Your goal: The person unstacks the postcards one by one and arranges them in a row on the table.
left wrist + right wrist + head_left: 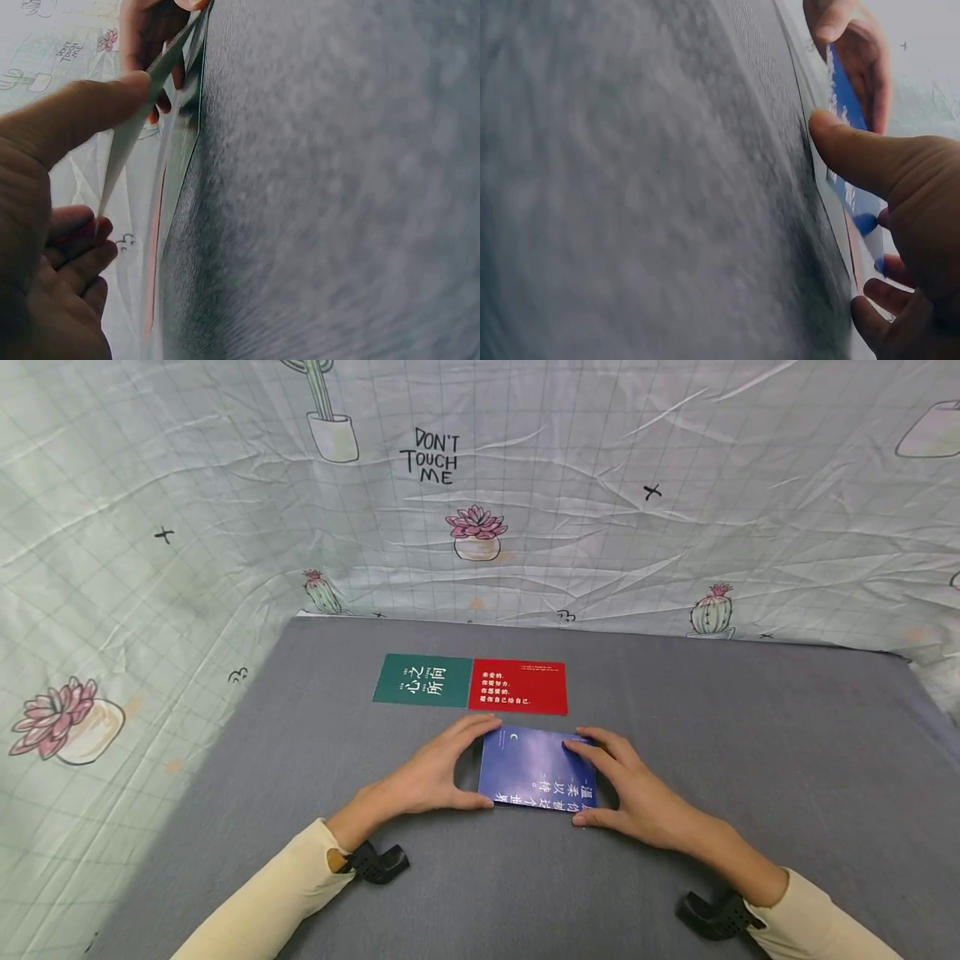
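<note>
A blue card [532, 768] with white Chinese characters and a small moon is between both hands, near the middle of the head view. My left hand [427, 781] holds its left side, thumb at the near corner and fingers at the far corner. At the opposite side my right hand [645, 797] grips it, with the index finger on the printed face and the thumb by the near right corner. In the left wrist view the card [124, 154] stands tilted above the table, its pale underside showing. In the right wrist view its blue face [844, 90] is partly hidden behind the thumb.
Beyond the hands, a green card [393, 681] and a red card [543, 685] lie side by side, edges touching. All this is on a grey tabletop [712, 718]. A printed cloth [570, 543] hangs behind and at the left.
</note>
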Action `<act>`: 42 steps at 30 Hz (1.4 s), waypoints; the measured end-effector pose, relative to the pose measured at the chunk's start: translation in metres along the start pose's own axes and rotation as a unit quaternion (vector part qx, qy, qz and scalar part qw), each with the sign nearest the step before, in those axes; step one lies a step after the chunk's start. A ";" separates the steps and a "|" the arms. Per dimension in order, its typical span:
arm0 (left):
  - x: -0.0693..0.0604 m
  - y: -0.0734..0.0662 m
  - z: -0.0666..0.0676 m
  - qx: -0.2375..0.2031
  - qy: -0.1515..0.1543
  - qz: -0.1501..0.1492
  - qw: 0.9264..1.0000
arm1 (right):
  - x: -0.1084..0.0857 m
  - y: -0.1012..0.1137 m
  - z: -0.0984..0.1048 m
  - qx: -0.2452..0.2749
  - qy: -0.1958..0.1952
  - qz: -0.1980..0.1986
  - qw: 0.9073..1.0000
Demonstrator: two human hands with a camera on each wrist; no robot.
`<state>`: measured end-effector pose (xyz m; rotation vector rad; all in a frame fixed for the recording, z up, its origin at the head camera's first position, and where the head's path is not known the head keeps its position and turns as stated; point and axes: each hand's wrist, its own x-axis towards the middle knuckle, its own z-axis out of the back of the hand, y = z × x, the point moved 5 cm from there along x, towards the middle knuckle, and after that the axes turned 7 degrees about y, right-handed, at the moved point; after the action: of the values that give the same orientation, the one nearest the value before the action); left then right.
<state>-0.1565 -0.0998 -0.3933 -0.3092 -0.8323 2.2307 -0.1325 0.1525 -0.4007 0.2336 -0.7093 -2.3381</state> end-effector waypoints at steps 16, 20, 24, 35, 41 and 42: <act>0.009 -0.006 0.006 -0.005 -0.020 -0.008 1.000 | -0.004 -0.008 0.020 -0.026 -0.021 0.011 0.999; 0.015 -0.008 0.007 0.006 -0.029 -0.012 0.999 | -0.006 -0.011 0.028 -0.028 -0.024 0.010 0.999; 0.020 -0.009 0.008 0.021 -0.036 -0.014 0.999 | -0.006 -0.014 0.035 -0.035 -0.030 0.021 0.999; 0.044 -0.017 0.012 0.054 -0.055 -0.005 0.997 | -0.007 -0.025 0.058 -0.042 -0.045 0.018 0.998; 0.061 -0.020 0.012 0.074 -0.044 0.002 0.996 | -0.007 -0.037 0.071 -0.037 -0.044 0.014 0.998; 0.064 -0.020 0.012 0.077 -0.043 0.002 0.996 | -0.007 -0.039 0.073 -0.036 -0.044 0.014 0.998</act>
<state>-0.1958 -0.0501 -0.3696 -0.1422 -0.6983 2.3097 -0.1736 0.2125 -0.3615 0.0892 -0.6634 -2.3536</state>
